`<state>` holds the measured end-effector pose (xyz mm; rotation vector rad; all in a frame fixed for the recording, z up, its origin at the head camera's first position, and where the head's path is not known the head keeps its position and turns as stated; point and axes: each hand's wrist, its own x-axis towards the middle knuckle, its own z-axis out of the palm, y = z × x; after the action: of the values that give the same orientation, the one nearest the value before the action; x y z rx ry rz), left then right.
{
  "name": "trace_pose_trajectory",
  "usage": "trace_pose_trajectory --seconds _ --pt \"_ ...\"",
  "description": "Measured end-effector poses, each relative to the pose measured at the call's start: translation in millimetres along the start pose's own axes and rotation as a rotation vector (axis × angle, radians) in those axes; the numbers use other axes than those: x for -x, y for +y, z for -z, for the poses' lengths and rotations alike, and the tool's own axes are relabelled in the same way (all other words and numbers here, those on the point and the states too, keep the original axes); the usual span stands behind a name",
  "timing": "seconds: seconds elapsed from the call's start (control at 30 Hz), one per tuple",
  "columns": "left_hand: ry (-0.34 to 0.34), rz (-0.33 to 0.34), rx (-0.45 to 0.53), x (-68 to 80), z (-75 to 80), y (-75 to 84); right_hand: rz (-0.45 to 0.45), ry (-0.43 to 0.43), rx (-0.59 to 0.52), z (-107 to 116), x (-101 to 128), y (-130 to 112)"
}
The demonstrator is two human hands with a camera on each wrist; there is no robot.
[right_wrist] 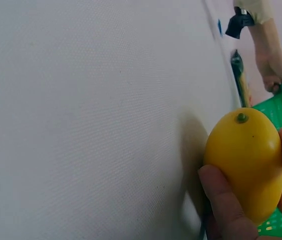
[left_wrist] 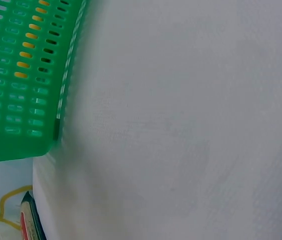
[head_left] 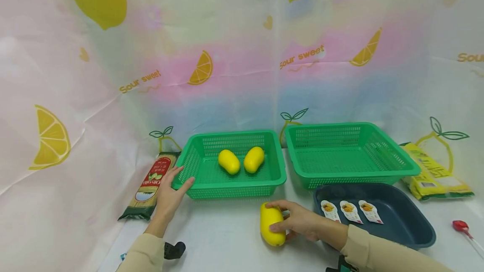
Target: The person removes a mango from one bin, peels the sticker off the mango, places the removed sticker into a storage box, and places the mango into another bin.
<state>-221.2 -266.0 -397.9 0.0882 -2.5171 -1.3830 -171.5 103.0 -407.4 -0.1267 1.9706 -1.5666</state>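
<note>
I'm gripping the yellow mango (head_left: 271, 224) in my right hand (head_left: 300, 220), fingers curled round it on the white table (head_left: 219, 230), its long axis pointing toward the left green basket (head_left: 200, 188), which my left hand (head_left: 171, 192) is holding by the corner rim

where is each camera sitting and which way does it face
Head: worn on the head, facing forward and down at the table; shows both forearms, left hand gripping the left green basket, right hand holding a yellow mango.
Left wrist: low by the table, facing the basket's mesh wall; none of the person's body shows.
Right wrist: low, facing across the table; fingers around the mango, left hand distant.
Shared: basket in all three; mango in head and right wrist.
</note>
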Motion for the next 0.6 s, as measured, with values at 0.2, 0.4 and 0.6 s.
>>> trace_pose_trajectory --seconds 0.2,0.4,0.6 --pt "0.036 -0.005 -0.010 9.5 -5.9 5.9 -0.009 0.002 -0.001 0.3 -0.8 -0.7" --pt "0.016 -0.010 -0.019 12.1 -7.0 7.9 -0.011 0.002 0.000 0.3 -0.6 -1.5" --pt "-0.043 0.033 -0.020 8.7 -3.7 4.8 -0.007 0.004 -0.006 0.4 0.7 -2.4"
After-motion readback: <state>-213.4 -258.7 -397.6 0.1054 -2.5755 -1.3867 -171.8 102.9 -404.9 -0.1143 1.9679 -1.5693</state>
